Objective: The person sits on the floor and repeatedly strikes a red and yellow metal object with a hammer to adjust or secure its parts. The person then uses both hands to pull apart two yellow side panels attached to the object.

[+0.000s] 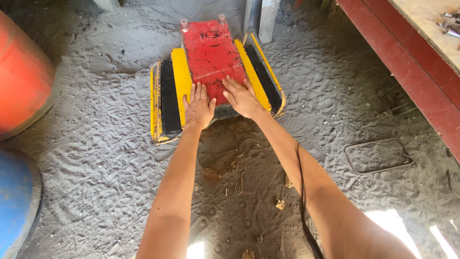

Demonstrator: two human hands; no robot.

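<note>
Open sandy floor [96, 144] lies left, right and near side of the red and yellow mould [211, 62]; hands can pass there. Left edge blocked by orange drum [21, 76] and blue drum [14, 201]. Right side walled by the red counter [412, 72] edge. Far side: grey post [261, 17] stands just beside the mould. Wire frame [378, 156] lies flat on the sand at right.

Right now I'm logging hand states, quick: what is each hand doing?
Left hand: open, palm flat on the red and yellow block, holding nothing.
Right hand: open, flat on the same block, holding nothing.
</note>
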